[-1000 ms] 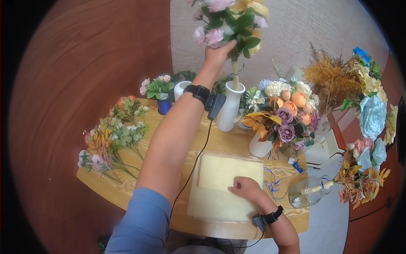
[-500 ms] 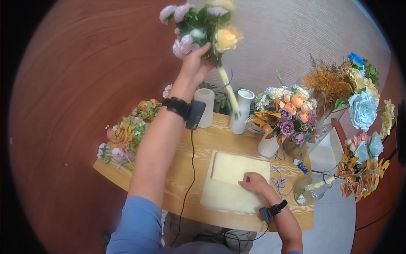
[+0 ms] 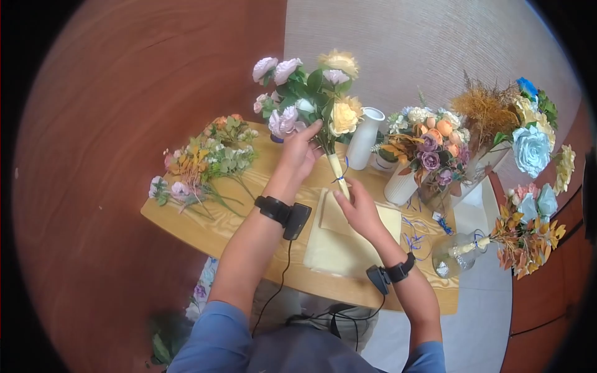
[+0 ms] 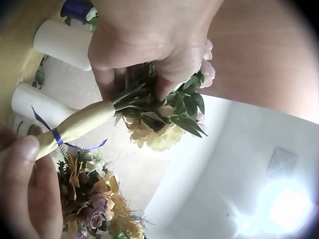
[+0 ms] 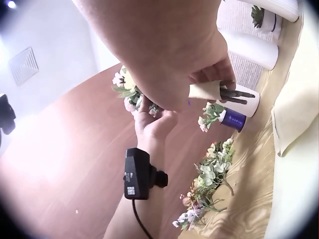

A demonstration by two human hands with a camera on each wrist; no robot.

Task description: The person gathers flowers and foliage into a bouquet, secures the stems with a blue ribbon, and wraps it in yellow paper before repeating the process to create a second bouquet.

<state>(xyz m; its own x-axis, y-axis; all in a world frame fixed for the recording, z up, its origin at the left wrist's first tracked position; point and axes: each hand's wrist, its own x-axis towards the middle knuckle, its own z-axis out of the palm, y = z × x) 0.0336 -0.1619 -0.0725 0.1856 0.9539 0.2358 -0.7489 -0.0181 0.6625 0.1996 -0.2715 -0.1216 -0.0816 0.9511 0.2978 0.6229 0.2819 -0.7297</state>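
My left hand (image 3: 301,153) grips a bouquet of pink and yellow flowers (image 3: 344,117) by the stems, just under the blooms. Pale yellow paper (image 4: 89,119) wraps the lower stems, with a thin blue ribbon (image 4: 57,136) tied around it. Below that ribbon, my right hand (image 3: 360,210) holds the wrapped stem end between thumb and fingers. Bare stem tips (image 5: 239,94) stick out past the paper in the right wrist view. The bouquet is tilted above the table, blooms up and to the left. Behind it stands a white vase (image 3: 365,142).
Yellow paper sheets (image 3: 336,252) lie on the wooden table (image 3: 249,214). Loose flower stems (image 3: 202,158) lie at the left. On the right are a ribbed white vase (image 3: 401,186) with flowers, blue ribbon scraps (image 3: 413,239) and a glass vase (image 3: 454,261) lying with another bouquet.
The left hand has lifted the bouquet out from over the white vase and brought it down toward the body. My right hand has risen from the paper sheets and taken the wrapped stem end.
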